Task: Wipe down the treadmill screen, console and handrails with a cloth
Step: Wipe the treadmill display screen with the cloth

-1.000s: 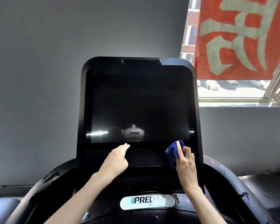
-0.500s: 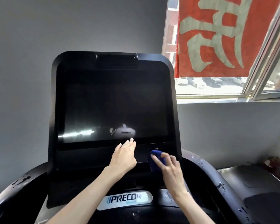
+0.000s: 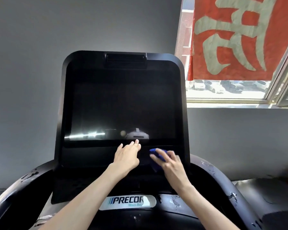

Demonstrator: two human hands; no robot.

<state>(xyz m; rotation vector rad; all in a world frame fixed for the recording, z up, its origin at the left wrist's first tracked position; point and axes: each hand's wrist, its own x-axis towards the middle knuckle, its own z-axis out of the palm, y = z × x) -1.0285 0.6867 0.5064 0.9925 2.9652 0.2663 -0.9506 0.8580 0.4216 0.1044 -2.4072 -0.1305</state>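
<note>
The treadmill's dark screen (image 3: pixel 123 110) stands upright in a black frame. Below it runs the black console panel (image 3: pixel 90 156). My left hand (image 3: pixel 126 155) rests on the screen's lower edge with its fingers straight. My right hand (image 3: pixel 170 162), blurred by motion, holds a bunched blue cloth (image 3: pixel 155 153) against the panel's right part, thumb under it. The black handrails curve out at the left (image 3: pixel 15 188) and the right (image 3: pixel 223 185). Pale smears and droplets mark the right one.
A silver Precor badge (image 3: pixel 127 202) sits on the crossbar under my arms. A grey wall is behind the console. At the upper right is a window (image 3: pixel 223 95) with a red banner (image 3: pixel 239 39) hanging in it.
My right hand has carried the cloth down from the screen's lower right corner onto the panel below and a little leftward. My left hand stays at the screen's lower edge. The view shifted.
</note>
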